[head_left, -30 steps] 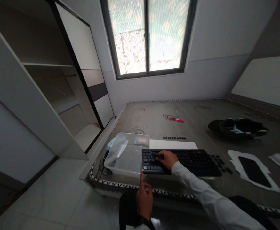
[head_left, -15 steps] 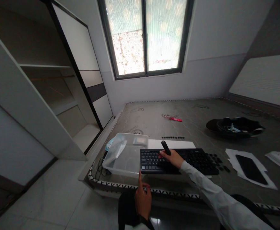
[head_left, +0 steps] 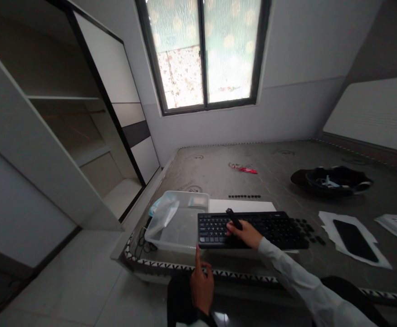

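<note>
The right hand [head_left: 244, 232] pinches a small black tool [head_left: 234, 218] over the keyboard [head_left: 269, 227] on the mattress; keep it upright. The left hand [head_left: 201, 285] hangs empty, forefinger out.

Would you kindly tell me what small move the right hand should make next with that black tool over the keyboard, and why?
Probably lower the black tool in the right hand onto a key of the keyboard: its tip hovers just above the left-middle keys, and loose keycaps already lie by the keyboard's right end.
</note>
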{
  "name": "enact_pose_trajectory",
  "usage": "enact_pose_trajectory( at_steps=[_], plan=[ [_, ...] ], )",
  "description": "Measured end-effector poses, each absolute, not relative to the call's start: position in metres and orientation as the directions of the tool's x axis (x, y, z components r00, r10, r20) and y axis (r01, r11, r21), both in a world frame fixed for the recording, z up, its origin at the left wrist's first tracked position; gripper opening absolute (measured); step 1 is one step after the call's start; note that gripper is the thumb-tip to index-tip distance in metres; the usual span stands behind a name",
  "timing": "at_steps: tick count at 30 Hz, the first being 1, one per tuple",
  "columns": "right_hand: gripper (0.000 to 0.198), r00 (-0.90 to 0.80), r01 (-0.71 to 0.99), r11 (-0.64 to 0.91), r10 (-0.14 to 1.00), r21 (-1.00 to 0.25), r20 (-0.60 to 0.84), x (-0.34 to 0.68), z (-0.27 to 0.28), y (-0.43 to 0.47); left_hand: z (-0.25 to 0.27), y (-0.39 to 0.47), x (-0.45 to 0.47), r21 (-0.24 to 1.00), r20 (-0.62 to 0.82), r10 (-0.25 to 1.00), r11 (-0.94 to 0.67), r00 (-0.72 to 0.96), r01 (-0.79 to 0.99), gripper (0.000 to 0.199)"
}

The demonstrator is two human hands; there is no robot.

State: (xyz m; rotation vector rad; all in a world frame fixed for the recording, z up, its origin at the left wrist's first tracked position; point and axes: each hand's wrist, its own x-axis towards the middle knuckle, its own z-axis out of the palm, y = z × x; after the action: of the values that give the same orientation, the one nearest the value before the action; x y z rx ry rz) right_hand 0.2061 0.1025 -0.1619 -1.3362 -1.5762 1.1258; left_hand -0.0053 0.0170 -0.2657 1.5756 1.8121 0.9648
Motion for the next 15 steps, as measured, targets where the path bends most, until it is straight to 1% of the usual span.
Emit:
enact_pose_trajectory(
  at_steps=[3,7,9,12,15],
  plan=[
    [0.050,-0.106,0.371,0.096,0.993,-0.924,0.060,0.208,-0.172,0.083,-0.265,0.016,-0.006,0.818,0.081,0.983,0.030,-0.167,0.575,0.059],
    [0.049,-0.016,0.490,0.116,0.992,-0.864,0.125,0.213,-0.194,0.050,-0.272,0.013,-0.007,0.824,0.167,0.975,-0.057,-0.146,0.563,0.055],
    [0.047,-0.013,0.501,0.090,0.995,-0.861,0.097,0.217,-0.212,0.033,-0.279,0.010,-0.005,0.804,0.215,0.970,-0.111,-0.112,0.584,0.049],
    [0.046,0.016,0.521,0.053,0.997,-0.852,0.072,0.223,-0.246,0.013,-0.291,0.005,0.003,0.724,0.330,0.944,-0.255,0.004,0.641,0.045],
    [0.039,-0.027,0.581,0.027,1.000,-0.814,0.014,0.229,-0.276,0.002,-0.301,0.000,0.015,0.565,0.365,0.920,-0.341,0.144,0.751,0.044]
  ],
)
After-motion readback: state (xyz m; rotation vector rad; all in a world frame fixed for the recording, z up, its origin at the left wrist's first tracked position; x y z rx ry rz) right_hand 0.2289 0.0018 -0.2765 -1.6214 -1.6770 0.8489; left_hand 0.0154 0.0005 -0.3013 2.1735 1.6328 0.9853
